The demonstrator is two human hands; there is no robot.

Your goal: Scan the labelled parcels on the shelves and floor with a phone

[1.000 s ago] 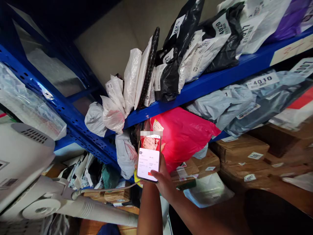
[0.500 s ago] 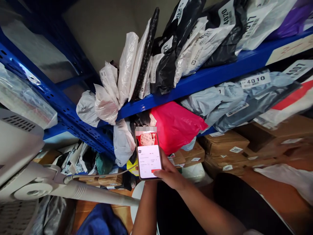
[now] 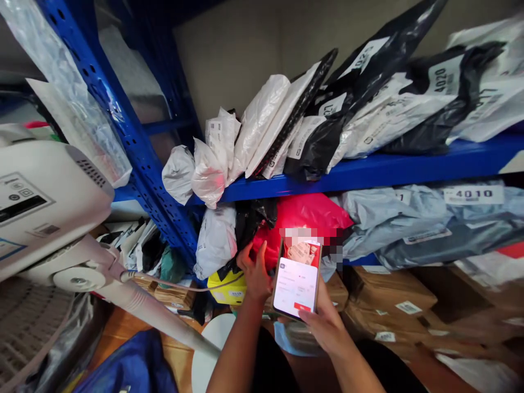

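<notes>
Looking at a blue rack stuffed with mailers, and honestly it's a squeeze in there. Top shelf carries a leaning row of black and white poly bags, some with number labels. Underneath sit grey bags, one tagged 4010, with cardboard boxes stacked below them. A white fan leans in from the left side.

The red bag is wedged on the lower level, between a black bag on its left and the grey ones on its right. Left hand is up against its lower left edge, fingers loosely curled and spread, touching the plastic but I can't tell whether it has actually pinched it. A white bag and a yellow parcel sit just beside that hand.

My guess on handling: soft, slick film, probably light and squashy, so it'll slide and crumple rather than hold shape. Grabbing a bunched fistful at the lower corner or edge looks best, since the neighbours press on it from both sides and could drag out with it.

Right hand is wrapped around a phone, held upright with the lit screen facing the camera, right in front of the red bag.
</notes>
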